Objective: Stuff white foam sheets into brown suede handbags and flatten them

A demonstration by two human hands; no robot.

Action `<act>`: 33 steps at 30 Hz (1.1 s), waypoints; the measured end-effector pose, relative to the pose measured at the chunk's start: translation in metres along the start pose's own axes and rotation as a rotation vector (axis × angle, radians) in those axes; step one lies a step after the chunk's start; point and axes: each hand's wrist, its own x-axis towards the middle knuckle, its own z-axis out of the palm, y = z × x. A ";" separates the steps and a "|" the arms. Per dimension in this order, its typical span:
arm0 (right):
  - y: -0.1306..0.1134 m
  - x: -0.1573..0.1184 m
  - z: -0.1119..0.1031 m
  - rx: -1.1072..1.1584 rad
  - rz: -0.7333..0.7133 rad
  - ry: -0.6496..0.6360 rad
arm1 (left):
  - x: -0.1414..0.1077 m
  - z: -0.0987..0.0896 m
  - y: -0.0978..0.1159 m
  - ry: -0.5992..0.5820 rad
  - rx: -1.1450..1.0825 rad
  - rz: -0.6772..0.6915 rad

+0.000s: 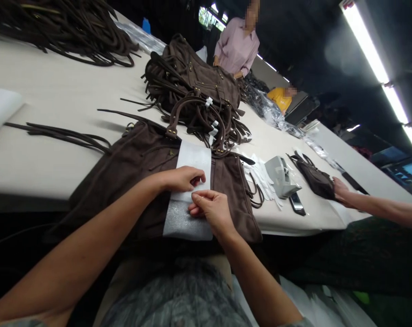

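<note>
A dark brown handbag (124,175) lies flat in front of me at the table's near edge. Across its middle runs a strip of white foam sheet (192,156), its lower part hanging toward me. My left hand (185,178) rests over the strip with fingers curled in. Just below and to the right, my right hand (210,209) has thumb and fingertips pinched together over the same strip. Whatever sits between the fingers of either hand is too small or hidden to tell. The bag's handles (175,113) bend away from me, with white wrapping on them.
More brown bags (199,68) are piled behind. Brown straps (72,32) heap at far left. To the right are white strips (260,177), a grey tape dispenser (281,175) and a phone (297,204). A co-worker's hand (340,190) touches a small brown bag (315,177).
</note>
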 end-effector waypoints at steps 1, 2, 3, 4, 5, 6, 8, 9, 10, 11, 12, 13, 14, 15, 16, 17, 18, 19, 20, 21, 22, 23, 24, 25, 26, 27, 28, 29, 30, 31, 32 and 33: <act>0.001 0.003 0.001 -0.020 0.032 0.001 | 0.000 0.000 0.000 0.004 -0.004 0.000; 0.002 0.005 0.002 -0.042 0.062 -0.002 | 0.000 0.001 0.000 0.006 -0.008 0.000; 0.002 0.007 0.003 -0.063 0.085 -0.007 | 0.000 0.001 -0.001 0.006 -0.012 -0.001; 0.003 0.009 0.004 -0.084 0.098 -0.011 | 0.000 0.001 -0.001 0.006 -0.015 -0.001; 0.003 0.011 0.004 -0.104 0.106 -0.018 | 0.001 0.002 -0.001 0.006 -0.017 -0.002; 0.003 0.013 0.003 -0.124 0.110 -0.028 | 0.001 0.002 -0.001 0.006 -0.019 -0.002; 0.004 0.016 0.001 -0.170 0.117 -0.065 | 0.001 0.002 -0.001 0.007 -0.021 -0.004; 0.005 0.017 -0.001 -0.195 0.117 -0.099 | 0.001 0.002 -0.001 0.007 -0.022 -0.007; 0.006 0.018 -0.003 -0.224 0.115 -0.141 | 0.001 0.002 -0.001 0.005 -0.023 -0.010; 0.006 0.019 -0.005 -0.255 0.112 -0.185 | 0.001 0.002 0.000 0.002 -0.024 -0.013; 0.007 0.019 -0.007 -0.290 0.108 -0.226 | 0.001 0.002 0.000 -0.001 -0.025 -0.016; 0.008 0.019 -0.010 -0.328 0.106 -0.260 | 0.001 0.001 0.001 -0.003 -0.025 -0.019; 0.009 0.019 -0.012 -0.366 0.106 -0.284 | 0.001 0.001 0.002 -0.004 -0.025 -0.023; 0.009 0.019 -0.015 -0.404 0.106 -0.299 | 0.000 0.001 0.002 -0.004 -0.025 -0.026; 0.010 0.019 -0.017 -0.437 0.104 -0.310 | 0.000 0.001 0.002 -0.004 -0.024 -0.030; 0.011 0.018 -0.020 -0.468 0.105 -0.317 | 0.000 0.001 0.003 -0.004 -0.022 -0.035; 0.011 0.017 -0.022 -0.495 0.104 -0.325 | -0.001 0.002 0.003 -0.005 -0.020 -0.042; 0.012 0.016 -0.023 -0.517 0.103 -0.332 | -0.001 0.002 0.003 -0.005 -0.016 -0.051; 0.012 0.014 -0.025 -0.533 0.101 -0.343 | -0.001 0.003 0.003 -0.005 -0.010 -0.062; 0.012 0.011 -0.026 -0.542 0.101 -0.355 | -0.001 0.004 0.003 -0.003 -0.004 -0.074; 0.012 0.008 -0.028 -0.539 0.103 -0.370 | -0.001 0.004 0.004 -0.002 0.003 -0.086; 0.011 0.003 -0.030 -0.520 0.107 -0.394 | -0.001 0.005 0.005 -0.003 0.010 -0.098; 0.009 -0.003 -0.033 -0.482 0.113 -0.432 | -0.001 0.005 0.006 -0.005 0.016 -0.107; 0.006 -0.010 -0.037 -0.428 0.117 -0.479 | -0.001 0.004 0.008 -0.007 0.022 -0.115; 0.002 -0.016 -0.044 -0.361 0.111 -0.524 | -0.001 0.003 0.009 -0.009 0.029 -0.121; -0.003 -0.021 -0.054 -0.288 0.086 -0.548 | -0.001 0.002 0.011 -0.011 0.034 -0.125; -0.008 -0.025 -0.067 -0.218 0.037 -0.532 | -0.001 0.001 0.011 -0.013 0.039 -0.127; -0.014 -0.027 -0.082 -0.158 -0.034 -0.462 | -0.001 0.000 0.011 -0.018 0.039 -0.125; -0.019 -0.026 -0.100 -0.108 -0.126 -0.340 | -0.002 0.000 0.010 -0.024 0.037 -0.121; -0.024 -0.022 -0.120 -0.064 -0.226 -0.184 | -0.002 0.000 0.008 -0.031 0.034 -0.115; -0.028 -0.016 -0.142 -0.028 -0.323 -0.018 | -0.003 0.001 0.005 -0.042 0.031 -0.107; -0.031 -0.009 -0.165 -0.002 -0.408 0.146 | -0.004 0.003 0.001 -0.047 0.030 -0.101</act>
